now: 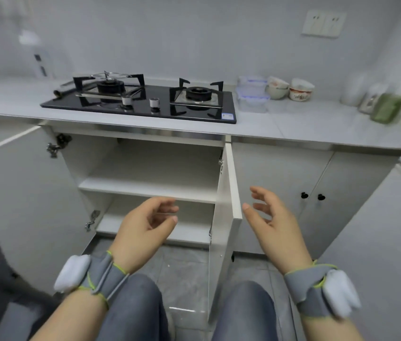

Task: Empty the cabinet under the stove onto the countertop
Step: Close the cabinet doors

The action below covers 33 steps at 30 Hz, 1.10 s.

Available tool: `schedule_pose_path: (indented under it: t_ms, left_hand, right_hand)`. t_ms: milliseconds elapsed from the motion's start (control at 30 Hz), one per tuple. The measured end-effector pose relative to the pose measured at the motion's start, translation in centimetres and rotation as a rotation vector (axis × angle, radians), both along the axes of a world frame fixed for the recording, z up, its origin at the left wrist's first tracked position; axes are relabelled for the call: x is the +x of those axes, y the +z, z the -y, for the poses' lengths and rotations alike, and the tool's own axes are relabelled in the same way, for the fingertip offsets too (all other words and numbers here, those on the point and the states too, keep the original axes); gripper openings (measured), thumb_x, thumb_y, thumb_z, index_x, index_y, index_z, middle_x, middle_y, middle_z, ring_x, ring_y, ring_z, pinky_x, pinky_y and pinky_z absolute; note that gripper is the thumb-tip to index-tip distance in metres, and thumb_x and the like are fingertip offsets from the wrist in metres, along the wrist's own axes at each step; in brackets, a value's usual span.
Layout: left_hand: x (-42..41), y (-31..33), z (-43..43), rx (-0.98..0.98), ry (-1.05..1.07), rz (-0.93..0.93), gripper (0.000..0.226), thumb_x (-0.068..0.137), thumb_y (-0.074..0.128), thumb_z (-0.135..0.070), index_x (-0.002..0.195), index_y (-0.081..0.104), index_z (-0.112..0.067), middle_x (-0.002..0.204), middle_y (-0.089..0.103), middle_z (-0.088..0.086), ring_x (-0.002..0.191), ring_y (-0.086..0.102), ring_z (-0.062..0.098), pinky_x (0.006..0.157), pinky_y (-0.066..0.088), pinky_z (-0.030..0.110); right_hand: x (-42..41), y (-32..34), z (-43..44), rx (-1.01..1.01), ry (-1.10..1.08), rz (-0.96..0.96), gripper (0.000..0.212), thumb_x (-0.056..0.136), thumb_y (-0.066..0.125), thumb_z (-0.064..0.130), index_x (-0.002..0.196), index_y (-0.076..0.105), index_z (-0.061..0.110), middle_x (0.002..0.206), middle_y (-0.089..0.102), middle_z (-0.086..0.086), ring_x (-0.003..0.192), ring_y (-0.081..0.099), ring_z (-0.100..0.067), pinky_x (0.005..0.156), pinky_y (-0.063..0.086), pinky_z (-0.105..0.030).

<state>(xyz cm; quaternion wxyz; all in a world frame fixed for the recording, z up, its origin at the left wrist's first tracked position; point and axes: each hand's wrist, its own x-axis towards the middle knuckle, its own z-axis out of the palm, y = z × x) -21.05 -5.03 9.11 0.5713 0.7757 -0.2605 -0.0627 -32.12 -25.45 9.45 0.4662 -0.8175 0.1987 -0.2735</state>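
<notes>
The white cabinet [145, 185] under the black two-burner stove [142, 99] stands with both doors swung open; its shelf and floor show nothing on them. Clear plastic containers [252, 94] and stacked bowls [290, 88] sit on the grey countertop [292, 124] right of the stove. My left hand [145, 225] hovers in front of the lower compartment, fingers relaxed and holding nothing. My right hand [272, 217] hangs just right of the open right door [226, 205], fingers spread, empty.
A green packet [388, 108] and pale jars [366, 97] stand at the counter's right end. The left door [22, 193] is swung wide. Closed cabinet doors with black knobs [312, 196] lie to the right. My knees are low in view over a tiled floor.
</notes>
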Motion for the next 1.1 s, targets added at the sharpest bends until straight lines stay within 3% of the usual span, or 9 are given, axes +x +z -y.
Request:
schedule_pose_path:
  t_ms: [67, 233, 367, 467, 633, 767, 933, 1100]
  left_hand:
    - [-0.4, 0.0, -0.9, -0.011, -0.011, 0.014, 0.028, 0.083, 0.065, -0.009, 0.106, 0.062, -0.025, 0.102, 0.07, -0.004, 0.086, 0.065, 0.004, 0.078, 0.05, 0.015]
    - [-1.1, -0.4, -2.9, -0.052, 0.017, 0.0, 0.032, 0.071, 0.061, -0.024, 0.103, 0.061, -0.03, 0.101, 0.07, -0.004, 0.084, 0.065, 0.001, 0.079, 0.05, 0.015]
    - [-0.8, -0.9, -4.2, -0.071, 0.043, -0.009, 0.029, 0.074, 0.063, -0.022, 0.102, 0.06, -0.032, 0.101, 0.07, -0.003, 0.085, 0.065, 0.001, 0.082, 0.05, 0.018]
    - [-0.4, -1.1, -4.8, -0.07, 0.065, -0.008, 0.031, 0.07, 0.059, -0.027, 0.1, 0.059, -0.033, 0.1, 0.07, -0.004, 0.084, 0.065, 0.0, 0.08, 0.05, 0.016]
    - [0.8, -1.8, -5.5, -0.064, 0.085, 0.003, 0.028, 0.082, 0.066, -0.011, 0.1, 0.059, -0.032, 0.1, 0.07, -0.003, 0.08, 0.064, -0.001, 0.077, 0.049, 0.012]
    - [1.7, -2.3, -6.4, -0.056, 0.107, -0.014, 0.03, 0.071, 0.061, -0.027, 0.1, 0.059, -0.033, 0.1, 0.07, -0.005, 0.08, 0.064, -0.001, 0.077, 0.049, 0.015]
    - [2.7, -2.9, -7.3, -0.056, 0.122, -0.025, 0.029, 0.076, 0.067, -0.017, 0.099, 0.059, -0.033, 0.099, 0.07, -0.004, 0.08, 0.065, 0.0, 0.074, 0.049, 0.011]
    - [4.1, -3.0, -8.7, -0.053, 0.185, -0.032, 0.028, 0.081, 0.067, -0.014, 0.101, 0.06, -0.032, 0.098, 0.07, -0.007, 0.081, 0.065, 0.002, 0.075, 0.049, 0.011]
  right_hand:
    - [0.2, -0.4, -0.5, -0.016, 0.028, -0.051, 0.039, 0.089, 0.06, 0.025, 0.127, 0.05, 0.027, 0.123, 0.05, 0.007, 0.106, 0.054, -0.01, 0.07, 0.042, 0.0]
    - [1.0, -1.7, -1.4, -0.144, 0.015, -0.115, 0.039, 0.088, 0.061, 0.02, 0.126, 0.055, 0.02, 0.109, 0.049, 0.003, 0.1, 0.056, -0.016, 0.094, 0.046, -0.031]
    - [1.8, -3.3, -1.4, -0.225, -0.006, -0.151, 0.04, 0.085, 0.062, 0.01, 0.124, 0.058, 0.011, 0.118, 0.053, -0.006, 0.11, 0.055, -0.023, 0.099, 0.044, -0.038]
    - [2.4, -4.2, -1.6, -0.262, 0.002, -0.172, 0.039, 0.084, 0.061, 0.007, 0.123, 0.06, 0.008, 0.131, 0.048, -0.009, 0.117, 0.052, -0.024, 0.103, 0.042, -0.039]
    - [3.3, -4.6, -1.5, -0.312, -0.025, -0.101, 0.041, 0.081, 0.059, -0.003, 0.122, 0.06, 0.004, 0.124, 0.054, -0.009, 0.109, 0.057, -0.026, 0.097, 0.047, -0.041]
    - [4.3, -5.1, -2.4, -0.321, -0.02, -0.088, 0.038, 0.084, 0.059, -0.001, 0.121, 0.063, 0.007, 0.123, 0.056, -0.005, 0.097, 0.061, -0.021, 0.095, 0.048, -0.033]
    - [6.5, -5.2, -4.6, -0.351, 0.015, -0.068, 0.034, 0.084, 0.063, 0.006, 0.119, 0.064, 0.009, 0.118, 0.056, -0.002, 0.086, 0.06, -0.018, 0.085, 0.046, -0.023]
    - [9.8, -5.4, -6.4, -0.354, 0.07, -0.016, 0.034, 0.082, 0.068, 0.009, 0.115, 0.065, 0.006, 0.111, 0.056, -0.003, 0.094, 0.057, -0.016, 0.09, 0.05, -0.033]
